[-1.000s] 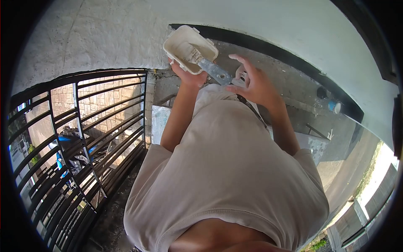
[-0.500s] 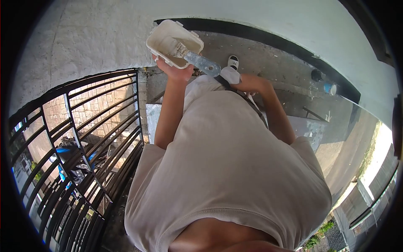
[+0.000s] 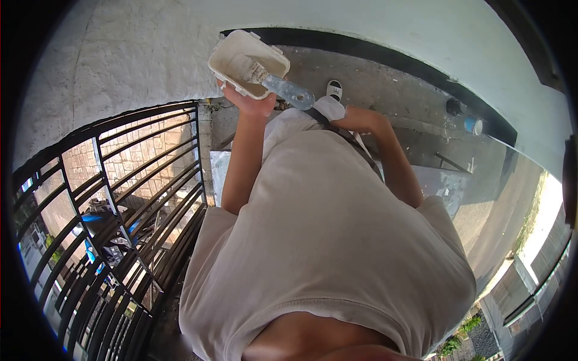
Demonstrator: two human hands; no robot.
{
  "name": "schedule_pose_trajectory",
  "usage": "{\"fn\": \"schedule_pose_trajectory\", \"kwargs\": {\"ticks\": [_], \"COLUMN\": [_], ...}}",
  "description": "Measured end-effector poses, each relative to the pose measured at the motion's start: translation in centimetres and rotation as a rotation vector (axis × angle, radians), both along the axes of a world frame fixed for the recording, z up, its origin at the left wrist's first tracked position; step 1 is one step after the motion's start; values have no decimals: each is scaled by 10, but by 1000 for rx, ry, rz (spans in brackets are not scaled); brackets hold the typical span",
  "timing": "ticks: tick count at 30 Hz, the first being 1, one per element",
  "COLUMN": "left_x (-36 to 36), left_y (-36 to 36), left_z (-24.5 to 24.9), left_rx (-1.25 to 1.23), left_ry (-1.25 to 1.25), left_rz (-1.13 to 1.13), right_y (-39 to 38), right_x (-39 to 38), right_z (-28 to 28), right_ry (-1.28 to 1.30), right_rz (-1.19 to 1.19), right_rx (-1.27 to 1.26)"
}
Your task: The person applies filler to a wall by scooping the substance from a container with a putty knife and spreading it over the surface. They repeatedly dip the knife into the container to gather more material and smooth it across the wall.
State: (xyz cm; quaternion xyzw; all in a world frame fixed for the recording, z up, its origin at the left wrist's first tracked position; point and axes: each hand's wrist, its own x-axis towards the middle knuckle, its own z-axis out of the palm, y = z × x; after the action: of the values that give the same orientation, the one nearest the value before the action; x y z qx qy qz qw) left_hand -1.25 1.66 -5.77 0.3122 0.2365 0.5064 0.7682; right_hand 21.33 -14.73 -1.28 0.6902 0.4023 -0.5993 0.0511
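My left hand [image 3: 250, 103] holds a whitish plastic tub [image 3: 232, 51] from below, tilted so that its inside shows. A putty knife [image 3: 290, 91] with a grey, smeared handle rests in the tub, its blade crusted with pale paste and its handle sticking out over the rim toward the right. My right hand [image 3: 355, 119] is at the waist, against the light clothing near a dark strap [image 3: 319, 117]. Its fingers are mostly hidden, and whether they hold anything does not show.
Black metal railing [image 3: 99, 156] runs along the left, with a blue motorcycle [image 3: 96, 222] beyond it. A wall [image 3: 138, 54] with a dark base strip stands ahead. A blue-and-white cup [image 3: 475, 126] and a dark round object [image 3: 454, 107] lie at the right.
The tub and putty knife have shifted very slightly left with my left hand. Otherwise the scene looks the same.
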Motion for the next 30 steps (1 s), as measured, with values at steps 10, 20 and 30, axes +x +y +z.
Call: {"fn": "schedule_pose_trajectory", "kwargs": {"ticks": [10,20,30], "left_x": [4,3,13], "left_y": [1,2,-2], "left_z": [15,13,53], "left_rx": [-202,-163,-203], "left_ry": [-227,-163,-321], "left_rz": [-45,-40,-41], "right_y": [4,1,54], "right_x": [2,5,-63], "right_z": [-13,-9,67], "right_ry": [-23,-348,137], "right_rz": [27,-41,-36], "right_rx": [-92,743,1357]}}
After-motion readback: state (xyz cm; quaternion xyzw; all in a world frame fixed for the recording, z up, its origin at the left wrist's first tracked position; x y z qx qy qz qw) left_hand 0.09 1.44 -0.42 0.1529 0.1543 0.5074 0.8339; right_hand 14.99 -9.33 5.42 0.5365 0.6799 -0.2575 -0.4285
